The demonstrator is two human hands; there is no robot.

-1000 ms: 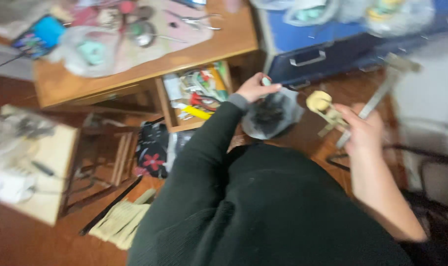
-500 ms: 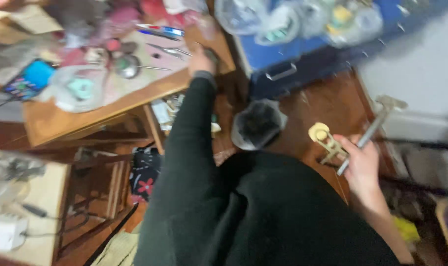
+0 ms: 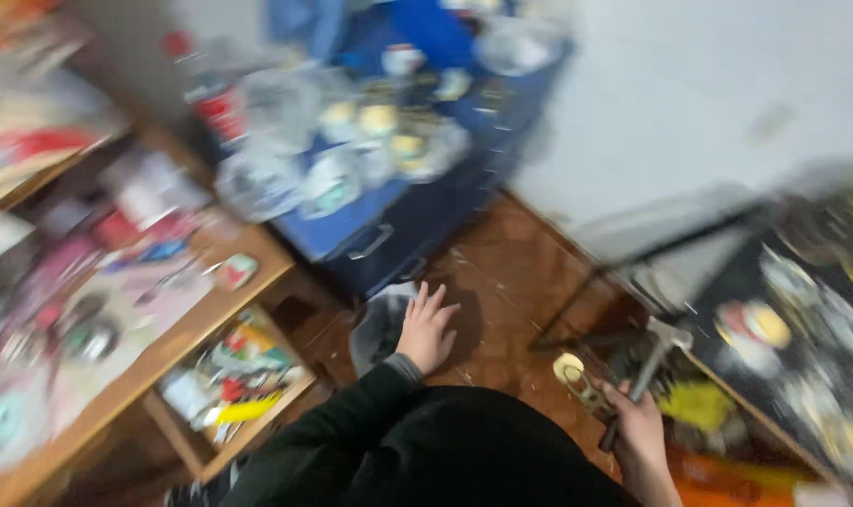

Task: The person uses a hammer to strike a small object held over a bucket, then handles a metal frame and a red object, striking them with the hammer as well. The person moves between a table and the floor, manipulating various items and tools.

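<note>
Browns, blues and one dark sleeve around your hands

Your left hand [image 3: 426, 330] comes out of a dark green-black sleeve [image 3: 351, 432] with a grey cuff, over a red-brown wooden floor [image 3: 511, 272]; your right hand [image 3: 644, 434] has its grip on a pale brass-yellow and grey metal tool [image 3: 624, 385]. Your worktop [image 3: 154, 357] is warm orange-brown wood under pink, red and teal clutter, its open drawer [image 3: 234, 385] showing yellow, red and green. The case [image 3: 398, 211] is deep blue, the wall [image 3: 708, 103] pale grey-white, and a yellow-green patch [image 3: 699, 406] lies beside black.
</note>
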